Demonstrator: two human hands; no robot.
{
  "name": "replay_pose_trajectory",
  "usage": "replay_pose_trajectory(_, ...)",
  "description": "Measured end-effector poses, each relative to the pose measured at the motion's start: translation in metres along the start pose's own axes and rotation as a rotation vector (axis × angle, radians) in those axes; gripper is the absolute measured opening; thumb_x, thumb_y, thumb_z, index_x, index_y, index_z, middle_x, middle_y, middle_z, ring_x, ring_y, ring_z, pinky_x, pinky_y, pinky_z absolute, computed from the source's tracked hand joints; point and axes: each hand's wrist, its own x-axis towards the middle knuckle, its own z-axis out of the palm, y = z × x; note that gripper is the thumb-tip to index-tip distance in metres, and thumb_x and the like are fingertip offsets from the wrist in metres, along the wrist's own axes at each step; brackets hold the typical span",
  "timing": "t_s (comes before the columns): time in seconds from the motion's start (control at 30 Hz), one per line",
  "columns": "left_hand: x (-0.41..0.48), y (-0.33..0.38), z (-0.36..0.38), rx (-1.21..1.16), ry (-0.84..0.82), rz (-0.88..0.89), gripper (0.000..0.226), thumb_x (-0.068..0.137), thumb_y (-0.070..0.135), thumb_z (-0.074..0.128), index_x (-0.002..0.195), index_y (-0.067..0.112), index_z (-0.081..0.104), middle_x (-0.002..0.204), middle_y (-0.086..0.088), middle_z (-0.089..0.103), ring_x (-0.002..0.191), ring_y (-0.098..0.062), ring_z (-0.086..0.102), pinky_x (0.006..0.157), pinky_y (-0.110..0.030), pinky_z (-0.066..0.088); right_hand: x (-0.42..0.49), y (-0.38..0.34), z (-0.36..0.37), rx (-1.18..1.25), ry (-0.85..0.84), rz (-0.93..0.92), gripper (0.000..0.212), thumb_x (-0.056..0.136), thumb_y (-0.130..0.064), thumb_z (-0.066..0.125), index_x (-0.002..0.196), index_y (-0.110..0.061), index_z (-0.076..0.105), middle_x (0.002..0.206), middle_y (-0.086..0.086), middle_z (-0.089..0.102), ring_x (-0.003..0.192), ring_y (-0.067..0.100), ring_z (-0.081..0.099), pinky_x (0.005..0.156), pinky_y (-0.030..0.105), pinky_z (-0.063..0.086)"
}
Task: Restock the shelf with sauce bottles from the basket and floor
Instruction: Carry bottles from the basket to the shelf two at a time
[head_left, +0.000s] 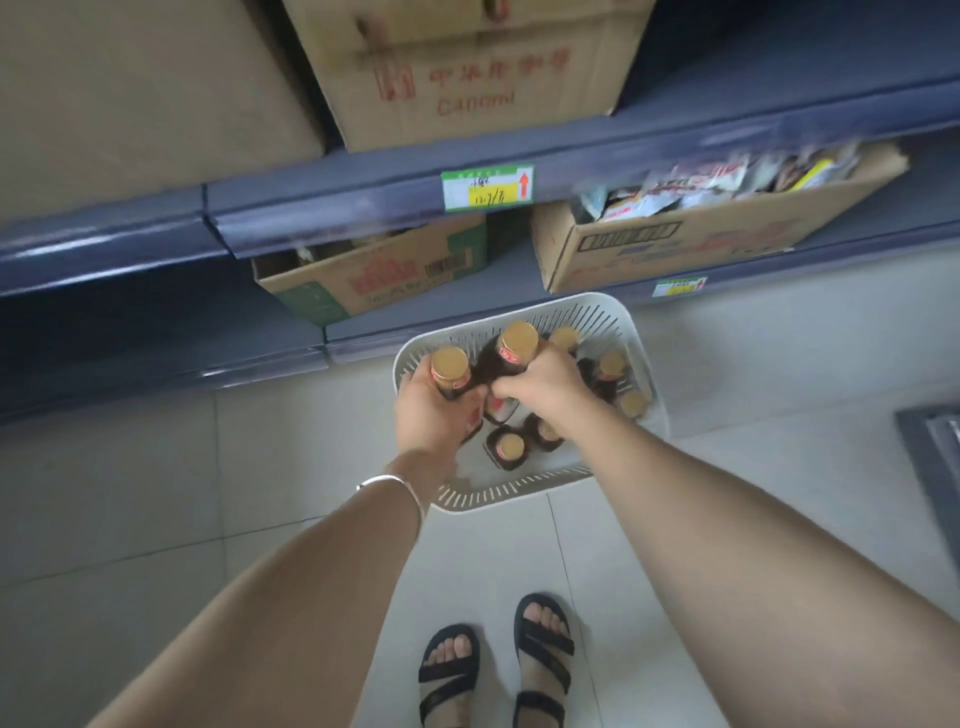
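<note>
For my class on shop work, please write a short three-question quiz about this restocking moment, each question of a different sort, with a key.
1. True or false: the left hand and the right hand each grip a bottle.
2. Multiple choice: the white basket sits
A) on the upper shelf
B) on the floor in front of the shelves
C) inside a cardboard box
3. Fill in the blank: the cap of the bottle in the right hand is ____ in colour.

Key
1. True: the left hand holds its own bottle above the basket.
2. B
3. Gold
</note>
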Motion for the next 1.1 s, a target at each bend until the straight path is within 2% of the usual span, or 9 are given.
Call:
replay_pose_trajectory(0.1,-0.034,0.051,-0.026,0.073,0.013,0.042,0.033,0.072,0.016,0.076,0.101,0.014,0.061,0.106,-0.009,0.067,0.098,-0.027,0.062,0.087,-0.030,0.047,-0.042,-0.021,-0.027,0.081,0.074,0.012,0.033,0.068,-0.013,0.072,0.099,-0.005,0.065,0.084,0.011,0.071,0.077,0.022,0.064,0.069,0.024,0.048)
replay_pose_trajectory(0.2,-0.059,0.100,-0.050,0.130,0.011,0.108,0.031,0.071,0.026,0.076,0.096,0.017,0.061,0.104,-0.009,0.066,0.097,-0.028,0.061,0.083,-0.030,0.045,-0.078,-0.046,-0.055,0.152,0.166,0.013,0.047,0.066,-0.017,0.073,0.110,-0.013,0.057,0.092,0.009,0.070,0.088,0.025,0.066,0.082,0.033,0.053)
replay_pose_trajectory(0.33,-0.090,0.157,-0.074,0.157,-0.051,0.250,0.035,0.071,0.032,0.077,0.099,0.018,0.062,0.105,-0.008,0.066,0.098,-0.025,0.061,0.084,-0.028,0.045,-0.128,-0.073,-0.094,0.226,0.246,-0.016,0.047,0.061,-0.020,0.073,0.107,-0.016,0.063,0.096,0.008,0.072,0.095,0.029,0.067,0.086,0.039,0.054)
replay_pose_trajectory(0.47,-0.137,0.201,-0.092,0.183,-0.117,0.402,0.034,0.072,0.030,0.077,0.100,0.015,0.064,0.103,-0.007,0.067,0.098,-0.025,0.060,0.080,-0.026,0.042,-0.201,-0.091,-0.133,0.282,0.358,-0.026,0.041,0.067,-0.016,0.074,0.107,-0.014,0.063,0.099,0.008,0.069,0.096,0.026,0.064,0.084,0.033,0.051)
replay_pose_trajectory(0.63,-0.227,0.260,-0.110,0.163,-0.236,0.570,0.035,0.075,0.024,0.075,0.105,0.012,0.061,0.091,0.003,0.058,0.084,-0.012,0.051,0.071,-0.019,0.034,-0.313,-0.093,-0.175,0.409,0.511,-0.050,0.045,0.071,-0.016,0.076,0.112,-0.016,0.058,0.100,0.002,0.062,0.099,0.021,0.059,0.086,0.029,0.047)
replay_pose_trajectory(0.77,-0.304,0.302,-0.106,0.159,-0.348,0.686,0.044,0.076,0.027,0.075,0.112,0.011,0.055,0.100,0.001,0.061,0.091,-0.016,0.056,0.076,-0.024,0.039,-0.402,-0.074,-0.209,0.521,0.655,-0.039,0.048,0.071,-0.018,0.077,0.116,-0.018,0.059,0.110,0.003,0.066,0.105,0.021,0.060,0.093,0.032,0.049)
replay_pose_trajectory(0.9,-0.382,0.332,-0.076,0.170,-0.494,0.811,0.033,0.076,0.031,0.074,0.102,0.015,0.060,0.091,0.003,0.061,0.087,-0.018,0.057,0.076,-0.025,0.039,-0.489,-0.032,-0.245,0.629,0.807,0.006,0.045,0.074,-0.019,0.077,0.116,-0.016,0.061,0.110,0.003,0.067,0.103,0.020,0.062,0.091,0.030,0.049)
replay_pose_trajectory(1.03,-0.477,0.349,-0.025,0.228,-0.715,0.903,0.033,0.080,0.029,0.071,0.108,0.015,0.060,0.095,0.002,0.062,0.085,-0.017,0.058,0.082,-0.029,0.046,-0.572,0.029,-0.278,0.673,0.965,0.056,0.043,0.060,-0.032,0.078,0.098,-0.023,0.063,0.106,0.004,0.070,0.100,0.024,0.066,0.093,0.044,0.052)
replay_pose_trajectory(1.1,-0.528,0.350,0.006,0.237,-0.832,0.949,0.031,0.080,0.027,0.071,0.107,0.014,0.060,0.095,0.001,0.064,0.086,-0.018,0.061,0.082,-0.030,0.048,-0.614,0.066,-0.293,0.669,1.040,0.098,0.049,0.059,-0.035,0.078,0.104,-0.021,0.063,0.107,0.005,0.070,0.101,0.025,0.065,0.094,0.047,0.051)
